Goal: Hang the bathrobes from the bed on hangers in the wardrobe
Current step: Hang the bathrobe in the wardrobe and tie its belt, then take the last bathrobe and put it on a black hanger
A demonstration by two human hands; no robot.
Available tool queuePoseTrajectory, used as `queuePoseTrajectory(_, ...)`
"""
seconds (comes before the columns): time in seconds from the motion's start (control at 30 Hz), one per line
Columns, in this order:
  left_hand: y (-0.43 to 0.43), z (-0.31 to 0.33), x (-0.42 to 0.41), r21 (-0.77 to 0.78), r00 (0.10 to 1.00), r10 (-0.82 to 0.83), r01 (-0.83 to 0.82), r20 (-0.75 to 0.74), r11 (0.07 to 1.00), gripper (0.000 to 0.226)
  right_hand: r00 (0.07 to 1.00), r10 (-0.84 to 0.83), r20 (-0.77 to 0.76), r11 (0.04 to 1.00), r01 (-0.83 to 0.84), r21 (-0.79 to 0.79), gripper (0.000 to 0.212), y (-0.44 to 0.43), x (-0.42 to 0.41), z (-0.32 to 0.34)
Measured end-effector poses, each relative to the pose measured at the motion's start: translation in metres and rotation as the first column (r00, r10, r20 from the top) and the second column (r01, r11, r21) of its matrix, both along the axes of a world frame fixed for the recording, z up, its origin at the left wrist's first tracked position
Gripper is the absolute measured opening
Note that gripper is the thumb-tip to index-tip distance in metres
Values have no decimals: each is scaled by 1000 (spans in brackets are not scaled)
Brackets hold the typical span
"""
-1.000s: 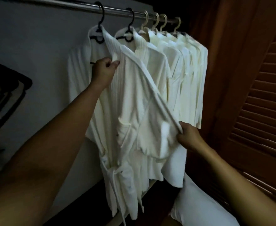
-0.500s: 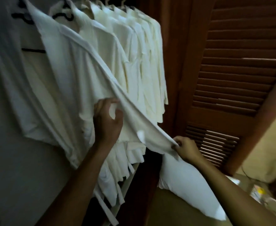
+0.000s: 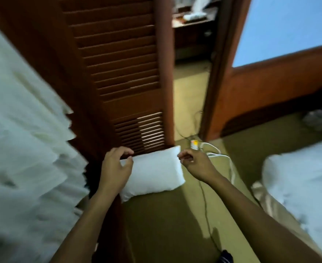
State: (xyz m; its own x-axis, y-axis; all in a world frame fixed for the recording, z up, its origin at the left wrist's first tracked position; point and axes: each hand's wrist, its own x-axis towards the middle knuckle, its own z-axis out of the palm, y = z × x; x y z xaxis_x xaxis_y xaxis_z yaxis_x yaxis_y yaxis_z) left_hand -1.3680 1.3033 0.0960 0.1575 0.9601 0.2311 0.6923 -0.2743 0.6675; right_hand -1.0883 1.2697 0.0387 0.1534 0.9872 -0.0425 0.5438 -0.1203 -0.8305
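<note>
White pillow (image 3: 156, 171) lies beneath left hand (image 3: 116, 168) and right hand (image 3: 194, 165), both hands loosely curled, holding nothing.

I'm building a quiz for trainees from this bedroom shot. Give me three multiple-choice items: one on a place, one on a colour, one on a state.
1. Where does the pillow lie? A on the bed; B on the floor by the louvred door; C on a shelf.
2. What colour is the louvred door? A white; B blue; C reddish-brown.
3. What does the right hand hold? A nothing; B a hanger; C a cable.

Answers: 1 B, the pillow sits on the floor at the door's foot. 2 C, its slats are reddish-brown wood. 3 A, its loosely curled fingers enclose nothing.
</note>
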Motion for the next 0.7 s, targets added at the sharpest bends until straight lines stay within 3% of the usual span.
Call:
queuePoseTrajectory(0.17, 1, -31, 129, -174, 961, -274, 275, 30, 946, 15, 958, -280, 56, 959, 281, -18, 22, -77, 121, -17)
queuePoseTrajectory(0.43, -45, -39, 390, -249, 809, -585, 578, 53, 777, 15, 779, -622, 77, 777, 627, -64, 19, -231, 301, -18)
queuePoseTrajectory(0.7, -143, -60, 603, -173, 481, -870, 871, 107, 461, 17, 494, -869, 33, 490, 868, -75, 18, -378, 413, -14)
